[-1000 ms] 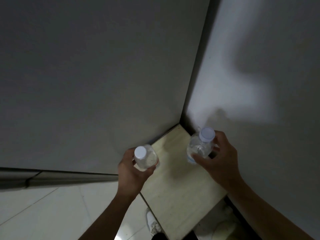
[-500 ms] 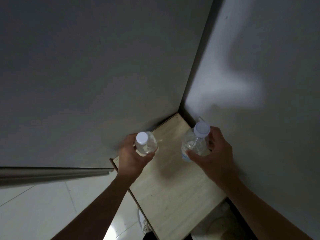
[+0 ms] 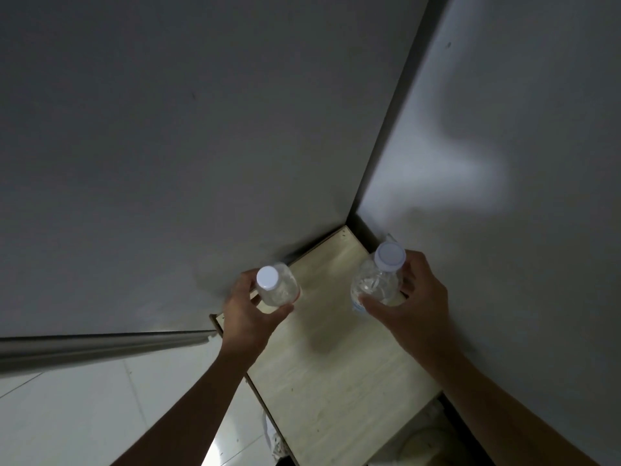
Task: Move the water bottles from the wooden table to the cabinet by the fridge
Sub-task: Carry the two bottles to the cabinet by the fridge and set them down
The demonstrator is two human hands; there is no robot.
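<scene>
Left hand [image 3: 250,317] fingers [image 3: 242,283] wrapped round clear plastic white-capped water bottle [image 3: 277,286]; right hand [image 3: 415,309] likewise, second bottle [image 3: 378,280]. Both above pale wooden cabinet top [image 3: 336,381]. Judged: carried over, set-down pending.

Left clear plastic water bottle with white cap [image 3: 279,288]: the lower body and base are covered by the left hand [image 3: 249,317]; whether it rests on the pale wooden counter [image 3: 331,381] cannot be told.
Right clear plastic water bottle with white cap [image 3: 378,282]: its label is only partly seen and cannot be read; the base is hidden behind the right hand [image 3: 411,309].
Fingers of the left hand [image 3: 242,286]: blurred at the tips.
Pale wooden counter: cut off at the lower edge.
Both forearms: cut off by the bottom edge.
White objects below the counter [image 3: 420,442]: too dim to be identified.
</scene>
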